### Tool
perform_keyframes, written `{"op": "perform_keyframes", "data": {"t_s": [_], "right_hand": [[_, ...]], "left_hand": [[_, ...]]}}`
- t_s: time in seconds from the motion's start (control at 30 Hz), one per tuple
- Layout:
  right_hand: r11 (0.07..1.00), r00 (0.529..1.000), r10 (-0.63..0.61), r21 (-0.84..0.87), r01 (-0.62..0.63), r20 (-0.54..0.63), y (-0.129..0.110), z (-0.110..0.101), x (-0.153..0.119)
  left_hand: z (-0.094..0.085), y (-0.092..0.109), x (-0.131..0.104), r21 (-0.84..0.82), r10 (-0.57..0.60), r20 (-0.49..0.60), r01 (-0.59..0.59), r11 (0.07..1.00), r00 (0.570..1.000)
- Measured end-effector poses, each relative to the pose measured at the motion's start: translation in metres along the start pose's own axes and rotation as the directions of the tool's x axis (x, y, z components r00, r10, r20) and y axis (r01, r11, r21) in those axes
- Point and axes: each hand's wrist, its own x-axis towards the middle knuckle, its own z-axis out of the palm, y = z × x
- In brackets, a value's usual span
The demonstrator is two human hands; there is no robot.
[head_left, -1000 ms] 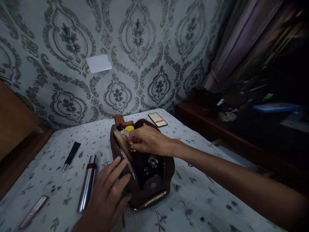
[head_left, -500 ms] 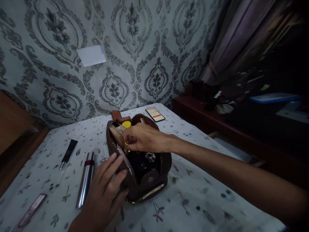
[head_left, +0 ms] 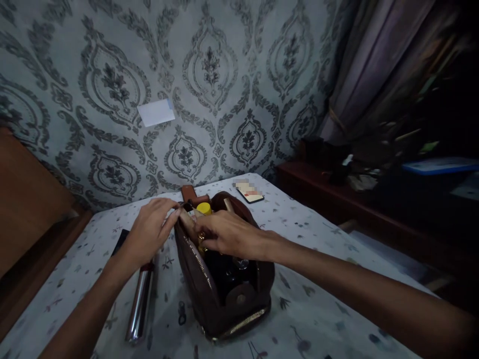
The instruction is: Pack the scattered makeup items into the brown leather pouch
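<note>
A brown zip-top bag point(head_left: 234, 316) stands unzipped on a patterned white sheet. My left hand point(head_left: 151, 227) has its thumb and fingers closed on the bag's far left rim. Inside the opening, my right hand point(head_left: 230, 234) pinches a small shiny gold-coloured item point(head_left: 202, 237), whose lower part is hidden. Beside these fingers are a yellow lid point(head_left: 204, 208) and a beige tube point(head_left: 187, 223) along the left wall. Dark glossy items point(head_left: 226, 274) fill the near end of the bag.
A silver cylinder point(head_left: 139, 309) with a dark red band lies left of the bag, and a black tube point(head_left: 120, 242) is partly behind my left forearm. A phone point(head_left: 250, 193) and a brown strap point(head_left: 189, 194) lie beyond the bag. A patterned wall point(head_left: 209, 99) rises behind.
My left hand has moved from the bag's near left side up to its far left rim and closed there. My right hand stays inside the bag. The view has shifted slightly.
</note>
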Motion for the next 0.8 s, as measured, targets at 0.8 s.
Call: {"op": "perform_keyframes", "data": {"t_s": [0.8], "right_hand": [[0.997, 0.998, -0.068, -0.034, 0.067, -0.014, 0.007, 0.004, -0.001]], "left_hand": [[0.002, 0.011, 0.036, 0.239, -0.215, 0.358, 0.134, 0.962, 0.908]]}}
